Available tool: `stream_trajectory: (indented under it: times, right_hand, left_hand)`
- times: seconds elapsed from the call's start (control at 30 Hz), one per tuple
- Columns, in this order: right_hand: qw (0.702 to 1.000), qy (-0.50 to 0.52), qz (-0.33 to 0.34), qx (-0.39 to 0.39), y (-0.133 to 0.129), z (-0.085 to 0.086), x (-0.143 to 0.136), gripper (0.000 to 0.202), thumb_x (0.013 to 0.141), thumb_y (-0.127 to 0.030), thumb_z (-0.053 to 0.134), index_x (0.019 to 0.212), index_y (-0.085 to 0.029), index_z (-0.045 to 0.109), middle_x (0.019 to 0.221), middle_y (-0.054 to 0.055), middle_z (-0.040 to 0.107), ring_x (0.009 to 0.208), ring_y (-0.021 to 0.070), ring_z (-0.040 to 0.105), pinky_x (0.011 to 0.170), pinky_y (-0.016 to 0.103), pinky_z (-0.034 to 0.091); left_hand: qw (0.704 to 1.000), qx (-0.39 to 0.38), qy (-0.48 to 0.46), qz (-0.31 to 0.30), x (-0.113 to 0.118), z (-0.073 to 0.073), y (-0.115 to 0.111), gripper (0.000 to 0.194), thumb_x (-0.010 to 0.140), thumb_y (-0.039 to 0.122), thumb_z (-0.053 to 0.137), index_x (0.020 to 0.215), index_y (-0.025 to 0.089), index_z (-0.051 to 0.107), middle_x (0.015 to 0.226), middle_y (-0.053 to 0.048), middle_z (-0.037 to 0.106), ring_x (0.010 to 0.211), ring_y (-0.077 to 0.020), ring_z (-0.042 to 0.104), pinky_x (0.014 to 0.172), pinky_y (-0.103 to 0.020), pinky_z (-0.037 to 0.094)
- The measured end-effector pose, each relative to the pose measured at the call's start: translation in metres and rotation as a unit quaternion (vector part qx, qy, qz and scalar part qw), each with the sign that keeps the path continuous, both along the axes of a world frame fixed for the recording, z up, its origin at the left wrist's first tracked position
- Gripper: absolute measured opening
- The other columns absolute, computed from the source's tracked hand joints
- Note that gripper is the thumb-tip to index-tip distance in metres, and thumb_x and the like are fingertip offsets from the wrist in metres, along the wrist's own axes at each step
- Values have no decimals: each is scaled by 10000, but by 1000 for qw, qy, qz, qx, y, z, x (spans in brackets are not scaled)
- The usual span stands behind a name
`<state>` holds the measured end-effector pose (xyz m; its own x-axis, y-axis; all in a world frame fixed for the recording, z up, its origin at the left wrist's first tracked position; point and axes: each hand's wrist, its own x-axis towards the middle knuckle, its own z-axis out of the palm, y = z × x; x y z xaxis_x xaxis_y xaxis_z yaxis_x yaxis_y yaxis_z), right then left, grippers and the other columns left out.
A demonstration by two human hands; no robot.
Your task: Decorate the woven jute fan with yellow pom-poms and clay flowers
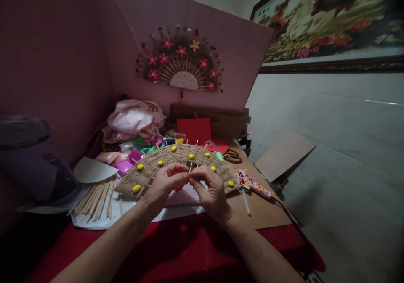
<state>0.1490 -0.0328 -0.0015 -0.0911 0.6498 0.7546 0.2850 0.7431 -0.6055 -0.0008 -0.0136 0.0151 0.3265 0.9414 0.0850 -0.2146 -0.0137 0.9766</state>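
A twine-covered fan shape (179, 153) with several yellow dots and thin sticks along its edges lies on the table. My left hand (167, 185) and my right hand (210, 190) meet in front of its inner edge, fingertips pinched close together. Whatever small thing is between their fingers is too hidden to name. One short pale stick (190, 167) rises just above the fingertips. Under the hands a pale pink-dotted piece (179, 197) shows in part.
Loose wooden sticks (96, 199) lie left, near a purple bin (47, 165). A flowered glue gun (255, 186) and brown-handled scissors (232, 156) are on the right. Pink cloth (135, 119), red card (193, 127) and a decorated fan (181, 62) stand behind.
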Motion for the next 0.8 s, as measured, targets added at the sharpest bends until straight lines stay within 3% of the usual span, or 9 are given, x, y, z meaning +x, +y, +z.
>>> stream_trajectory:
  times: [0.17, 0.27, 0.47, 0.6, 0.7, 0.8]
  right_hand:
    - [1000, -17, -13, 8, 1, 1, 1, 118, 835, -122, 571, 918, -199, 606, 896, 38, 564, 806, 149, 562, 703, 276, 474]
    - [999, -37, -5, 6, 1, 3, 2, 156, 841, -141, 575, 975, -209, 616, 950, 49, 545, 833, 153, 561, 721, 286, 480]
    - [998, -60, 1, 20, 0, 5, 2, 108, 855, -170, 570, 941, -211, 620, 891, 50, 572, 844, 169, 563, 739, 314, 474]
    - [998, -60, 10, 15, -2, 5, 1, 63, 862, -181, 557, 884, -196, 614, 858, 50, 588, 828, 166, 563, 733, 314, 469]
    - [998, 23, 24, -51, 0, 1, 0, 53, 860, -237, 571, 854, -186, 583, 775, 23, 581, 704, 136, 560, 645, 278, 471]
    - [976, 163, 47, -139, 6, -3, 1, 133, 856, -312, 583, 871, -182, 565, 645, -24, 548, 535, 95, 513, 513, 231, 447]
  left_hand:
    - [998, 13, 63, 0, 0, 2, -1, 170, 696, 272, 627, 616, 124, 603, 523, 28, 465, 507, -70, 340, 501, -230, 232]
    - [999, -2, 54, 1, 0, 4, -2, 161, 674, 254, 616, 575, 138, 565, 498, 41, 438, 487, -66, 314, 490, -230, 210]
    - [998, -13, 51, 17, 1, 5, -2, 184, 636, 261, 633, 542, 144, 526, 477, 47, 428, 466, -61, 301, 478, -226, 195]
    - [999, -41, 9, -5, 1, 5, -2, 225, 635, 260, 644, 509, 145, 498, 450, 52, 393, 450, -58, 292, 464, -224, 196]
    - [991, -95, -87, -29, 0, 9, -5, 189, 638, 248, 643, 541, 142, 521, 496, 37, 439, 484, -69, 368, 483, -217, 277]
    - [978, -132, -159, -29, -2, 14, -8, 175, 653, 291, 658, 633, 141, 568, 608, 3, 549, 563, -96, 474, 528, -227, 360]
